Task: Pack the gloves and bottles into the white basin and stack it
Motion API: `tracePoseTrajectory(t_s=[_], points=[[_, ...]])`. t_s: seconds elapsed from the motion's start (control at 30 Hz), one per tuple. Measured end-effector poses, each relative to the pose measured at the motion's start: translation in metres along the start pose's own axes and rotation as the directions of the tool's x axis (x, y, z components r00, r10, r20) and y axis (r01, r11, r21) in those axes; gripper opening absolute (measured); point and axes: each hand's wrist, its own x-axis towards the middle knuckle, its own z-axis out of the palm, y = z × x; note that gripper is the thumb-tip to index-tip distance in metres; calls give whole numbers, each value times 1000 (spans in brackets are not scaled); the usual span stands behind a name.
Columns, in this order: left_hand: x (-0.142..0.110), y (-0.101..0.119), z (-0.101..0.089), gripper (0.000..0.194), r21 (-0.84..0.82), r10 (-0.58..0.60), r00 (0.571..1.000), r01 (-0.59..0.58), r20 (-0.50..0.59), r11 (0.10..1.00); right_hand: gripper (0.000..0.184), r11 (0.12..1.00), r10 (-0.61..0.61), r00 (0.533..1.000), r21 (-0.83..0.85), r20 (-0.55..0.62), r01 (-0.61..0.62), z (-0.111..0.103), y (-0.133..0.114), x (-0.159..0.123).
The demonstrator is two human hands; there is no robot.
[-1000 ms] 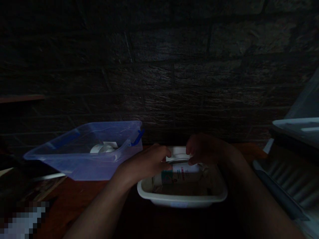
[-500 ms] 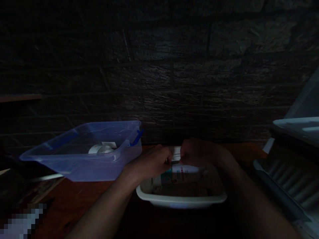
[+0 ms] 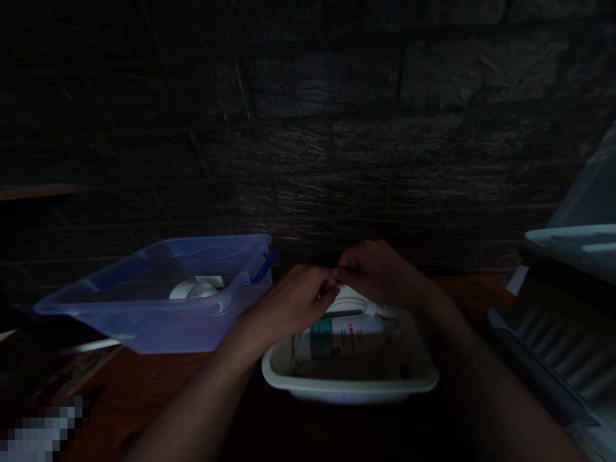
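Observation:
Over the back of a pale plastic basin (image 3: 353, 387), my left hand (image 3: 303, 295) and my right hand (image 3: 380, 273) meet at the fingertips. Both are closed in a pinch; whatever is between the fingers is hidden or too small to name in the dim light. Just beneath them a white object (image 3: 349, 300) with ridges shows in part, partly covered by my hands. A white bottle (image 3: 353, 337) with a green label patch and red lettering lies on its side in the basin, in front of that object.
A clear bluish bin (image 3: 178, 330) with blue handles stands to the left, with white items (image 3: 195, 289) inside. The brown table (image 3: 149, 378) runs beneath. At the right are a rack-like ribbed object (image 3: 548, 366) and a pale lid edge (image 3: 572, 236). A dark brick wall (image 3: 308, 147) rises behind.
My hands have risen slightly and come together, fingertips now meeting where a gap showed before. More of the white ridged object and the bottle is uncovered. The basin and bin stay put.

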Motion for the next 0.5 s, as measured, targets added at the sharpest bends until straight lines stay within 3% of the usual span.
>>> tracePoseTrajectory(t_s=[0.23, 0.5], points=[[3, 7, -4, 10, -64, 54, 994, -61, -97, 996, 20, 1000, -8, 995, 27, -103, 11, -1, -2, 0], [2, 7, -7, 15, -59, 44, 995, -50, -94, 997, 21, 1000, -9, 999, 23, -32, 10, -7, -6, -3]])
